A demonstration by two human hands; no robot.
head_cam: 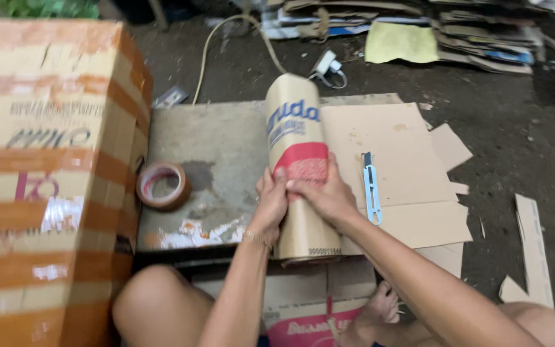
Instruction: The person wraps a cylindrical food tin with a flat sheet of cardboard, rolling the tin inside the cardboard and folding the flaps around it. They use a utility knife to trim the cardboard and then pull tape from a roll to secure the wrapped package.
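A rolled cardboard tube [298, 173], brown with blue and red print, is held lengthwise across the middle of a low grey desk [213, 148], its far end pointing toward the desk's far edge and its near end overhanging the near edge. The left hand [270, 207] is pressed against the tube's left side, the thumb laid on top near the red patch, the grip closed round the roll. The right hand [326, 194] is wrapped over the tube from the right, the fingers curled across its top and touching the left thumb; that grip is likewise closed on the roll.

A roll of brown packing tape [163, 186] is seen lying flat near the desk's left edge, well apart from the hands. A flat sheet of cardboard [393, 167] is spread over the right part of the desk and reaches past its right edge. On that sheet, just beside the right hand, a light-blue utility knife [371, 189] is laid, running from far to near.

A large taped carton [46, 173] is stood against the desk's left edge. Flattened cardboard is piled on the floor [521, 128] beyond the far edge, and loose scraps are scattered to the right.
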